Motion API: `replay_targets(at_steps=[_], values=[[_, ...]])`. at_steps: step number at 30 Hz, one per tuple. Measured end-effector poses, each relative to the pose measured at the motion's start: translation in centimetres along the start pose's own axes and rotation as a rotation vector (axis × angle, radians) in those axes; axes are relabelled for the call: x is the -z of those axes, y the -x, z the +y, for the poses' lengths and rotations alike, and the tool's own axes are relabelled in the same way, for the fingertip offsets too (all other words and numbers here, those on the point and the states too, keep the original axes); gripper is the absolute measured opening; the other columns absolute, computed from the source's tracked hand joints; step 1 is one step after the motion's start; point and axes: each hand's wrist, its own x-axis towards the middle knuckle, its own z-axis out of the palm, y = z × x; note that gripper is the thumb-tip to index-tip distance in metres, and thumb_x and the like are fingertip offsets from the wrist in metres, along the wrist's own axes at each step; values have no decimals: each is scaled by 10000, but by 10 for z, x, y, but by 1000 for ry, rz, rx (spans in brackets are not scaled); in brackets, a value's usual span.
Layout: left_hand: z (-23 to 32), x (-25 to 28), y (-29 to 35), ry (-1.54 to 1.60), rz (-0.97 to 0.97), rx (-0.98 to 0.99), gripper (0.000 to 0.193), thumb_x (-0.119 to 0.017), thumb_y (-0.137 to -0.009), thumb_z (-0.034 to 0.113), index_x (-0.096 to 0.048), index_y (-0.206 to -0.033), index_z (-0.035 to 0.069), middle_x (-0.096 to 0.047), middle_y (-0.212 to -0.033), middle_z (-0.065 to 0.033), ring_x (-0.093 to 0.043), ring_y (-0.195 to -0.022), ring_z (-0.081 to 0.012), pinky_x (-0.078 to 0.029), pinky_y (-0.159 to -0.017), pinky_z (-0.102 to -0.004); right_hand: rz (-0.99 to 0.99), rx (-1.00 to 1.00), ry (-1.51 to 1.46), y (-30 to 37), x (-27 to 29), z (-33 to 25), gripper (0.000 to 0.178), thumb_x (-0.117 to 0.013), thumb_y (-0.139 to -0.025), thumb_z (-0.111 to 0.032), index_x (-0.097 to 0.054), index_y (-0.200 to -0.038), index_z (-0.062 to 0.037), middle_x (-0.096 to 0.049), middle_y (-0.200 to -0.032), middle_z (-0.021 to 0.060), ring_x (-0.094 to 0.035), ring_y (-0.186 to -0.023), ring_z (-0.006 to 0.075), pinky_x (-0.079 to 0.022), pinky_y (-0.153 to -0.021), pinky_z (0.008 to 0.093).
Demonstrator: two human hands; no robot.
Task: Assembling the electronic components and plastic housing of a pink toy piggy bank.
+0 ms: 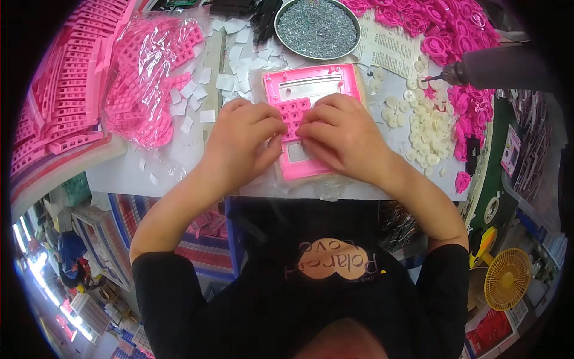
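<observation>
A pink plastic casing (351, 79) lies face down in front of me, on a pale pad at the table's near edge. Inside it is a pink keypad piece (293, 113) with rows of square keys, below a clear window strip. My left hand (246, 143) has its fingers curled in at the keypad's left side. From the other side, my right hand (350, 137) closes its fingertips on the keypad's right edge. The fingers partly cover the keypad and casing, so the exact contact of the left fingertips is hard to see.
A bowl of screws (317, 30) stands at the back. White paper squares (225, 82), bagged pink keypads (152, 78) and stacked pink strips (81, 72) lie left. Cream discs (427, 134), pink rings (457, 30) and a hanging power screwdriver (490, 69) are right.
</observation>
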Motion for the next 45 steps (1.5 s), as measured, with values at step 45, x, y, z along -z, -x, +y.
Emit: replay_targets(at_steps=[45], values=[[10,-11,9,-94,92,-119,243,-795,-746,91,-678,-956,58,-671,-952,-66,-643,-815,-258,-498,-742,-389,109,166,134,0,-7,11,156,-673,-739,-127,-670,-878,-57,-644,-930,49,-606,-874,255,-509,-779,382]])
